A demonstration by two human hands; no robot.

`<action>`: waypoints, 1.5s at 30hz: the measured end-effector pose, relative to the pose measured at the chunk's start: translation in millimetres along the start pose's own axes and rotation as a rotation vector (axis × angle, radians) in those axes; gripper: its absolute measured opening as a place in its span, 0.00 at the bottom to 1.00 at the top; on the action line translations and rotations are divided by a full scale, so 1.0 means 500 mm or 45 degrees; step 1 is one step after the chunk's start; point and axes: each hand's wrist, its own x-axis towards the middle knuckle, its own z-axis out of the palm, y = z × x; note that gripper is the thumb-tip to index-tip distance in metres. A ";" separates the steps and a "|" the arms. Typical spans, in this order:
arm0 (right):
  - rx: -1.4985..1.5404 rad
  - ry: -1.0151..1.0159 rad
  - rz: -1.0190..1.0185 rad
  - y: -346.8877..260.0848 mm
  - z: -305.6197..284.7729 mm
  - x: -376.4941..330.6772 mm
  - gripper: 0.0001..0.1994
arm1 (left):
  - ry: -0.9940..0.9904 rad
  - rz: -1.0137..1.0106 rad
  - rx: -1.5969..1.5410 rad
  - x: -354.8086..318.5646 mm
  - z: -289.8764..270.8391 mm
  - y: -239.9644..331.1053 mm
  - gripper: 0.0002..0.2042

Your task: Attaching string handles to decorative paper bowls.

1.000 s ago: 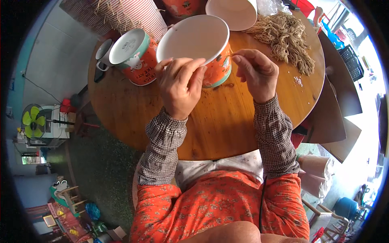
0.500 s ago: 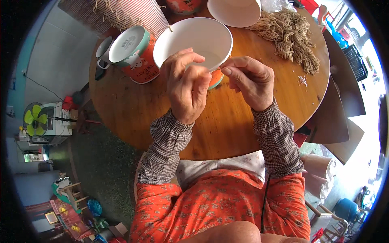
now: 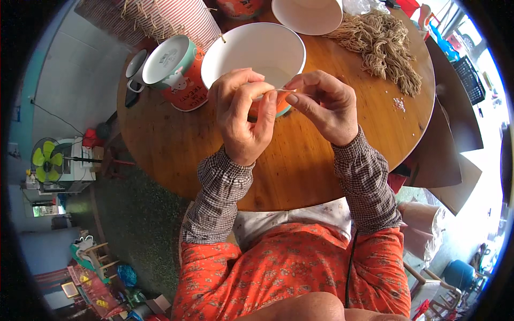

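A white-lined bucket [image 3: 251,45], orange outside with a green lower band, stands tilted on the round wooden table in front of me. At its near rim, my left hand [image 3: 243,109] has thumb and forefinger pinched on a thin pale strand of cord [image 3: 284,90]. My right hand [image 3: 326,104] pinches the same strand from the other side, its thumb and forefinger almost meeting the left fingertips. Both hands hide part of the near rim, so I cannot tell whether the cord passes through the wall. A short bit of cord shows at the rim's upper left.
Left of it, an upturned orange and green bucket [image 3: 184,88] stands beside a white mug [image 3: 136,72]. Striped stacked buckets [image 3: 182,18] lie behind. A beige cord heap [image 3: 383,48] and another white bucket [image 3: 310,16] are at the back. Small pale bits [image 3: 399,104] lie right.
My left thumb has closed toward the forefinger on the strand. The right fingertips have shifted slightly left, and the bucket has moved a little left.
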 end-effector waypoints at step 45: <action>-0.100 0.353 -0.193 0.037 0.054 0.002 0.04 | -0.037 -0.130 0.089 0.003 -0.002 -0.003 0.11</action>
